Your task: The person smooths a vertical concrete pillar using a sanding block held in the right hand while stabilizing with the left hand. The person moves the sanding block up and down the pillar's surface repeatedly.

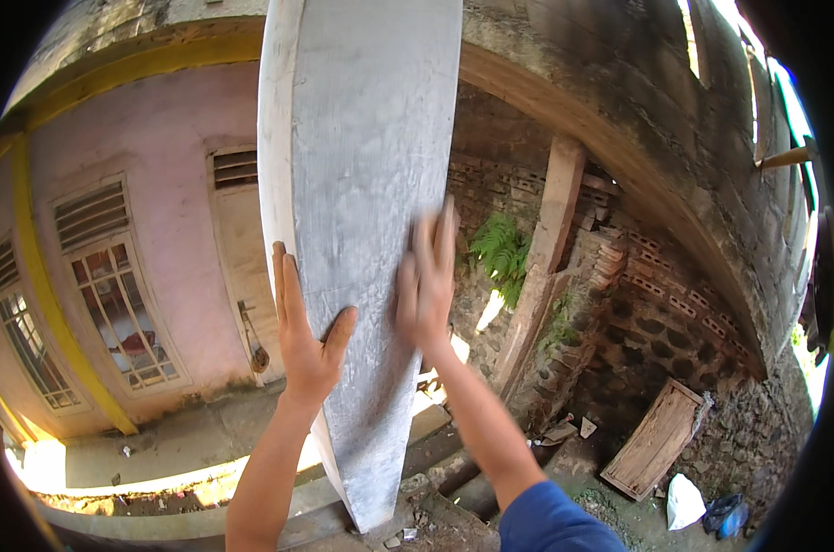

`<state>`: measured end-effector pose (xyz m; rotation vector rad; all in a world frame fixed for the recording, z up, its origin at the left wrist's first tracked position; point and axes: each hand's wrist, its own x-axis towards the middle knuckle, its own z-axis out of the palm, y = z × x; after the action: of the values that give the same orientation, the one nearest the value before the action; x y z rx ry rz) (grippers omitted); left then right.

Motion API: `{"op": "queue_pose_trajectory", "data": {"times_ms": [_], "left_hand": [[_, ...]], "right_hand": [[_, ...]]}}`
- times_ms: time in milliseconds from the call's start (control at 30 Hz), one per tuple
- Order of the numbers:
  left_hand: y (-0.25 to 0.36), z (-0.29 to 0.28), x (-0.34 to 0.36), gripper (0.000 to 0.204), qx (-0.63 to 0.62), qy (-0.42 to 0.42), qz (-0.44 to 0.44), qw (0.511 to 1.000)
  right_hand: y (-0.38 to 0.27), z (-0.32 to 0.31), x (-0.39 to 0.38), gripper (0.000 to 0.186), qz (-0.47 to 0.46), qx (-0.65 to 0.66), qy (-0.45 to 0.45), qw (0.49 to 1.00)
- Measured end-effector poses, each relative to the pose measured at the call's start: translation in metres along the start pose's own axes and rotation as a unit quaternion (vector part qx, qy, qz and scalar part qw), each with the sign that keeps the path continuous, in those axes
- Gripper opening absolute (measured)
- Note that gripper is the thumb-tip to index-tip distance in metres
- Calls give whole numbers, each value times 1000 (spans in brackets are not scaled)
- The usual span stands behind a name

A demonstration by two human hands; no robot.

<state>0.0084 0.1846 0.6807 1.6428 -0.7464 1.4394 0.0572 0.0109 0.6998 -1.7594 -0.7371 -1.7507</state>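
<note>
Grey col. (371,138) at ctr. is seemingly coated; amt. left can't be judged. L. hand (308,345) is laid open along left edge; R. hand (426,293) is blurred, grip can't be told.

Facing me, a tall, squared column (371,138) stands upright — its broad face streaky, mottled grey, its narrow left face whiter — seeming to taper downward as I see it.
</note>
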Motion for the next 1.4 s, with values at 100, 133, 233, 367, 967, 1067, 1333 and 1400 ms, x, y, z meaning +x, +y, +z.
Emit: {"op": "queue_pose_trajectory", "data": {"times_ms": [100, 133, 233, 367, 967, 1067, 1333, 1400], "left_hand": [[5, 18, -1, 86, -9, 1, 5, 1000], [7, 20, -1, 84, -6, -6, -1, 1000], [7, 13, -2, 80, 11, -7, -6, 1000], [1, 6, -9, 73, 7, -1, -2, 1000], [4, 16, -8, 74, -55, -2, -16, 998], [-2, 5, -10, 74, -33, 2, -10, 999], [3, 11, -11, 76, -42, -3, -1, 999], [5, 13, -12, 76, -41, -6, -13, 999]], "right_hand": [[2, -22, -170, 48, 76, -36, -68, 994], [7, -26, -202, 48, 84, -39, -78, 993], [5, -21, -163, 47, 57, -24, -73, 995], [22, -4, 58, 50, -95, -55, -13, 994], [16, -31, -49, 56, -57, -89, -87, 991], [17, -8, 48, 56, -103, -79, -44, 991], [30, -12, 322, 56, -53, 25, 43, 997], [31, -5, 295, 55, -39, 5, 62, 997]]}}
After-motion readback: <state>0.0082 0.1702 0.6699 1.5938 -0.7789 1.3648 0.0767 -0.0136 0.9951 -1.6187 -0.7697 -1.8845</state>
